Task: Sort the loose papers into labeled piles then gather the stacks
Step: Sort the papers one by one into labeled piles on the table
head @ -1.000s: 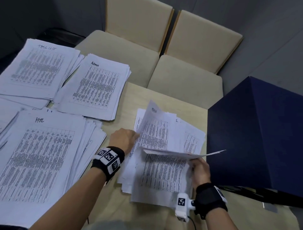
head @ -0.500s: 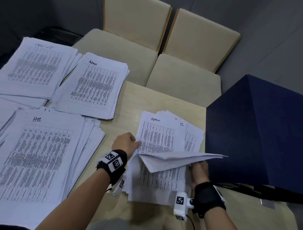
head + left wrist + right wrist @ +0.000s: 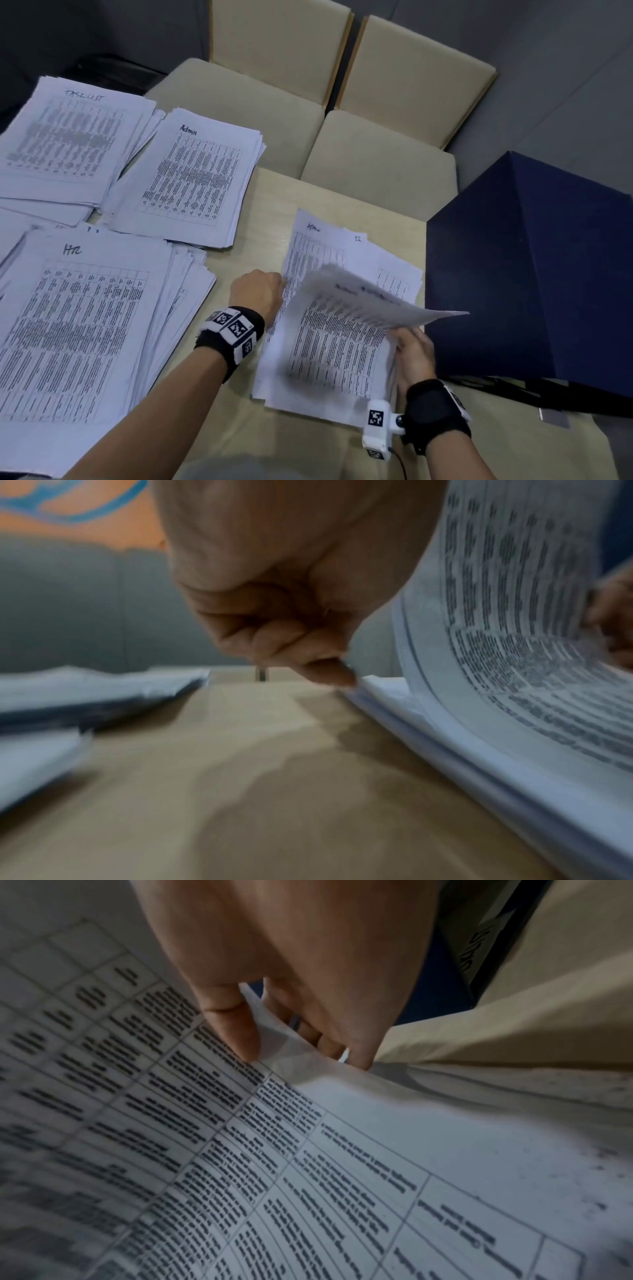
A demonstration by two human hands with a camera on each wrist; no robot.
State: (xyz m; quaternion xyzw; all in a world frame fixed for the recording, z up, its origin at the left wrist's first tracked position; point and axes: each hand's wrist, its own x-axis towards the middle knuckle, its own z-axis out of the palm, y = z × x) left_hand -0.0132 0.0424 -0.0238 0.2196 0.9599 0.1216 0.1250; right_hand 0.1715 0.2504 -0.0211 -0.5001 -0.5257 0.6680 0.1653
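Note:
Three labelled piles lie on the wooden table [image 3: 270, 202]: "Task list" [image 3: 65, 137] at the far left, "Admin" [image 3: 191, 178] beside it, "HR" [image 3: 78, 325] at the near left. The loose pile [image 3: 329, 356] sits centre right, and an "Admin" sheet [image 3: 315, 246] shows at its far end. My right hand [image 3: 411, 349] pinches the near right corner of a few lifted sheets [image 3: 363, 298], which curl up and to the left. The thumb and fingers [image 3: 246, 1031] clamp that corner. My left hand [image 3: 257, 294] is curled, and a fingertip [image 3: 329, 672] touches the pile's left edge.
A big dark blue box [image 3: 531, 274] stands close against the loose pile's right side. Two beige chairs [image 3: 274, 85] [image 3: 394, 154] stand beyond the table's far edge. Bare wood shows between the HR pile and the loose pile.
A sheet raised by my left hand has dropped flat on the loose pile. The sheets in my right hand have swung from edge-on to curling over leftward.

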